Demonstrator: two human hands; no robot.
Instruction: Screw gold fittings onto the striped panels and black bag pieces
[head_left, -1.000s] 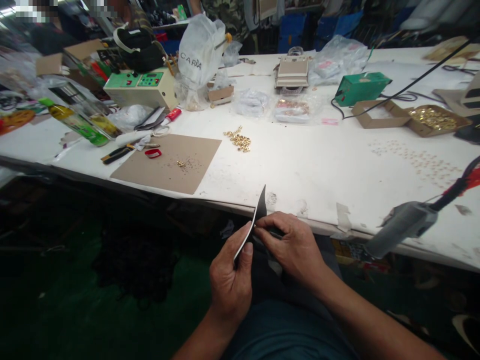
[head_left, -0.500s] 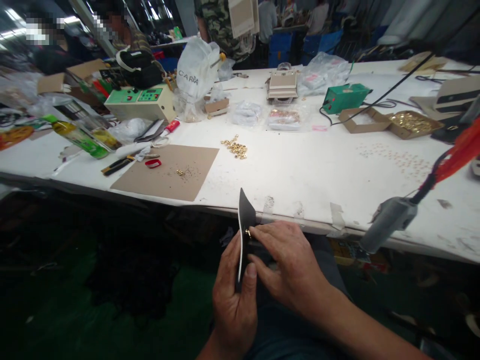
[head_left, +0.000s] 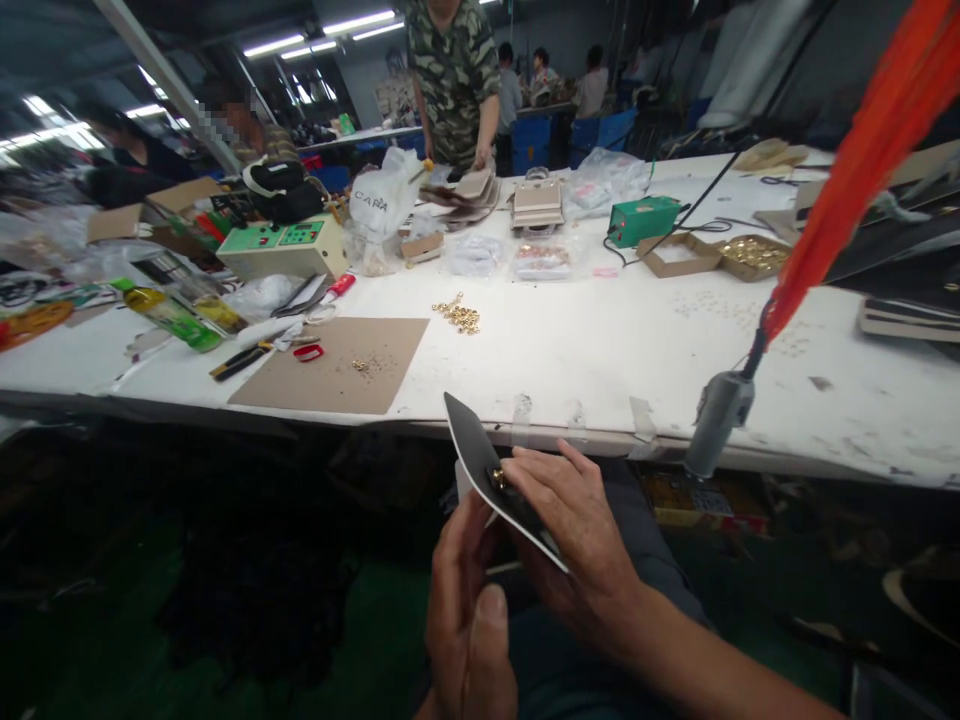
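A thin black panel (head_left: 474,440) with a pale edge is tilted over my lap, just in front of the table's edge. On its dark face sits a small gold metal fitting (head_left: 498,478). My right hand (head_left: 577,515) grips the panel from the right, its fingertips beside the fitting and its thumb hidden. Below and behind the panel is my left hand (head_left: 465,600), with its fingers curled against the underside and its thumb standing away from the face. A pale piece (head_left: 463,483) shows behind the panel; the left fingertips are partly hidden there.
Gold fittings (head_left: 459,315) lie loose on the white table (head_left: 555,350). A brown board (head_left: 330,380) bears small bits, left of them. At the right a grey tool (head_left: 718,425) hangs from an orange cord (head_left: 847,170). A co-worker in camouflage (head_left: 454,85) stands across the table.
The panel has turned so its dark face shows more. My left thumb has come off that face. My view has tilted up, and the co-worker's pale panels are lower, at the table.
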